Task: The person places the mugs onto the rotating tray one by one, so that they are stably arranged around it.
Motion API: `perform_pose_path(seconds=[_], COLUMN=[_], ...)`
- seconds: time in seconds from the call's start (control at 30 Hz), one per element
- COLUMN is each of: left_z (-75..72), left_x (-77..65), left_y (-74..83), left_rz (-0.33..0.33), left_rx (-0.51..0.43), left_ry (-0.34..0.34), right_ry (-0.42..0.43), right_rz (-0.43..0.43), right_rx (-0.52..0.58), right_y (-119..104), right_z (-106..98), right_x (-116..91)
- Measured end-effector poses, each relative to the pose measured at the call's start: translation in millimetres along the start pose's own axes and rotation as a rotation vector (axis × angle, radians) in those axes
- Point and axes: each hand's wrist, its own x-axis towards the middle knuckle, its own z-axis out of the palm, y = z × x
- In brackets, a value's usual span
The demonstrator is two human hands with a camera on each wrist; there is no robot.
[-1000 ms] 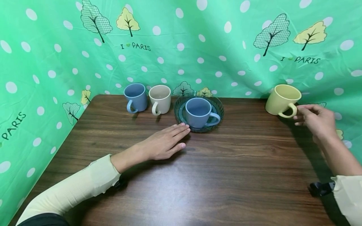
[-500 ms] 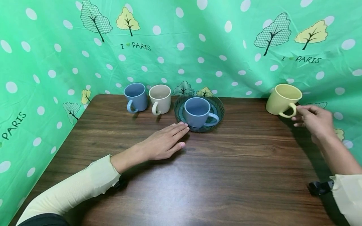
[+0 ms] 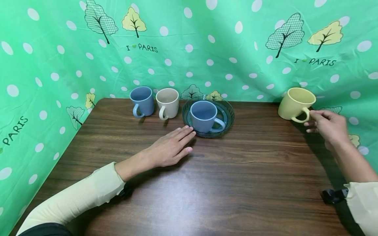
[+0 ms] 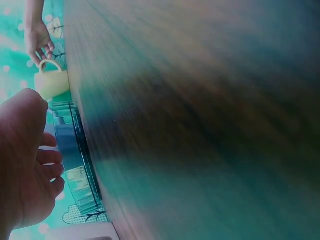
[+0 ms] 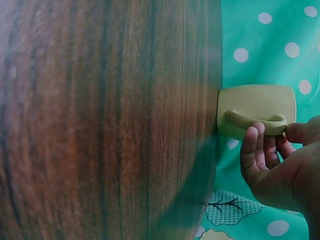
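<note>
A clear glass bowl (image 3: 229, 113) stands at the back middle of the table with a blue mug (image 3: 203, 117) upright inside, its handle toward the right front. My left hand (image 3: 169, 149) lies palm down with straight fingers, the fingertips at the bowl's front left rim; the left wrist view shows these fingers (image 4: 50, 157) beside the bowl wall. At the back right, a yellow mug (image 3: 295, 104) stands upright on the table. My right hand (image 3: 330, 127) pinches its handle (image 5: 250, 121) between thumb and fingers.
Left of the bowl, a second blue mug (image 3: 142, 102) and a white mug (image 3: 167, 104) stand side by side, handles forward. A green dotted curtain (image 3: 189, 49) hangs close behind the dark wooden table (image 3: 236, 183) and along its left side.
The blue mug has shifted left inside the bowl, while the bowl itself stays about in place. My left fingertips have drifted slightly left. My right hand and the yellow mug hold nearly still.
</note>
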Motion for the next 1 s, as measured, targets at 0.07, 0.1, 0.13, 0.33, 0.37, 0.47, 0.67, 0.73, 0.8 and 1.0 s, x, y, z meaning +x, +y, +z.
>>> perform_pose_path(seconds=[0.07, 0.1, 0.13, 0.33, 0.37, 0.47, 0.67, 0.73, 0.8, 1.0], left_z=[-0.2, -0.3, -0.2, 0.7, 1.0, 1.2, 1.2, 1.4, 1.5, 1.8], left_x=[-0.6, -0.9, -1.3, -2.0, -2.0, -1.6, -1.2, -1.4, -1.6, -1.4], left_y=[-0.4, -0.6, -0.9, -2.0, -2.1, -2.2, -3.1, -3.8, -4.4, -5.0], left_rz=[-0.008, -0.011, -0.013, -0.018, -0.019, -0.028, -0.049, -0.050, -0.050, -0.059], left_rx=[0.000, -0.001, -0.001, 0.003, 0.005, 0.009, 0.005, 0.002, 0.003, 0.001], left_ry=[-0.001, -0.001, 0.000, 0.016, 0.020, 0.026, 0.034, 0.037, 0.041, 0.055], right_ry=[-0.004, -0.007, -0.009, -0.034, -0.039, -0.052, -0.073, -0.083, -0.095, -0.142], right_rz=[-0.001, -0.001, 0.000, 0.007, 0.007, 0.004, 0.000, 0.001, -0.002, -0.029], right_rx=[-0.005, -0.007, -0.008, 0.029, 0.032, 0.020, 0.008, 0.022, 0.017, 0.045], right_y=[0.3, 0.4, 0.5, 1.8, 2.1, 2.5, 1.9, 2.3, 2.7, 6.8], right_z=[0.0, 0.0, -0.1, 0.0, 0.1, 0.2, 0.5, 0.9, 1.9, 7.7], right_x=[0.4, 0.6, 0.7, 0.9, 0.8, 0.5, -0.5, -0.1, 0.4, 3.8])
